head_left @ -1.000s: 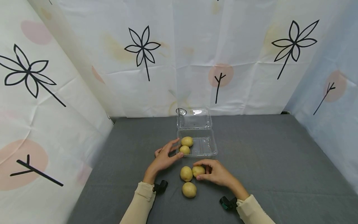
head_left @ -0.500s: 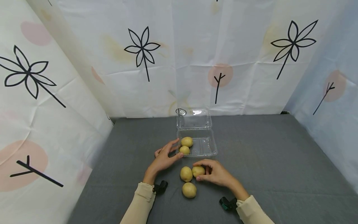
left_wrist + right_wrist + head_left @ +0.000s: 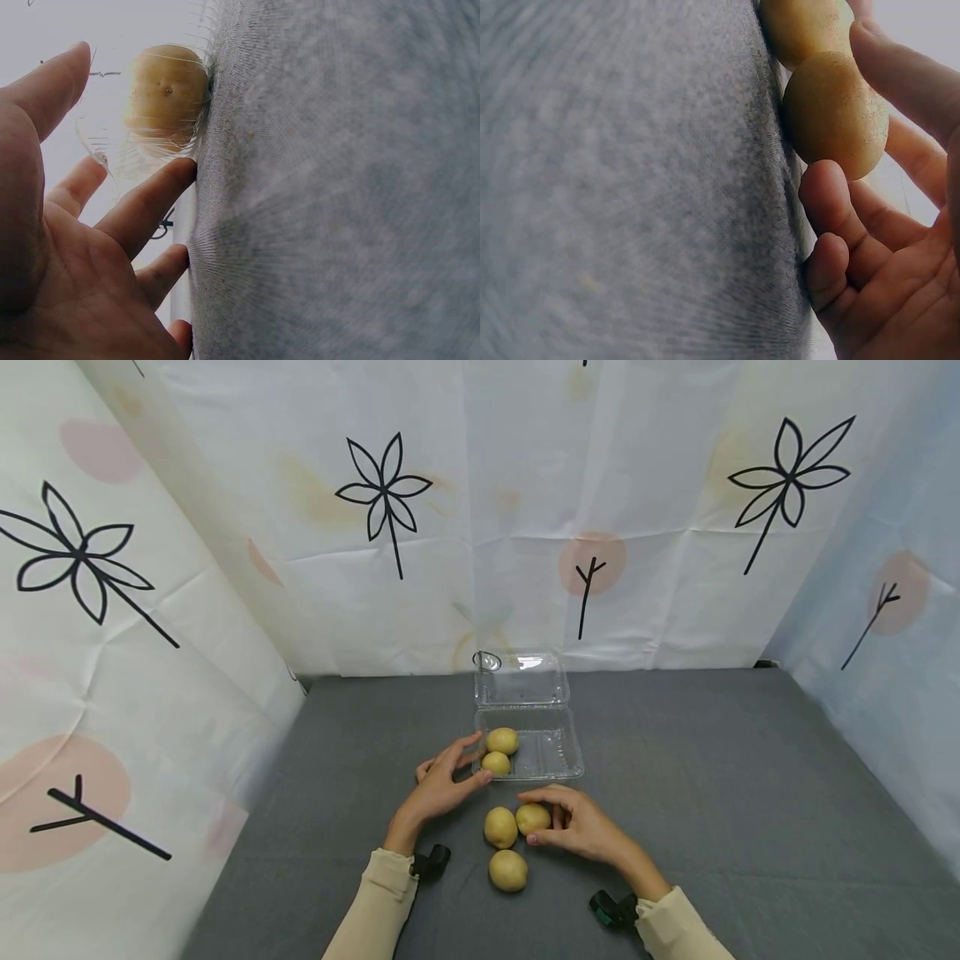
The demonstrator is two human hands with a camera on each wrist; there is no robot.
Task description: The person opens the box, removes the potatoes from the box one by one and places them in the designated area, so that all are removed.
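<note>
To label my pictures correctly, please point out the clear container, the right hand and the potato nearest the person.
Clear container (image 3: 551, 752): head view, bare floor.
Right hand (image 3: 583, 827): head view, its back.
Nearest potato (image 3: 508, 871): head view, middle.

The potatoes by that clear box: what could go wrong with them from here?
The right hand grips one potato close beside a neighbour, so lifting it could set the neighbour rolling.
The left hand is at the left side of the box; a bump might shift it, as the plastic looks thin.
</note>
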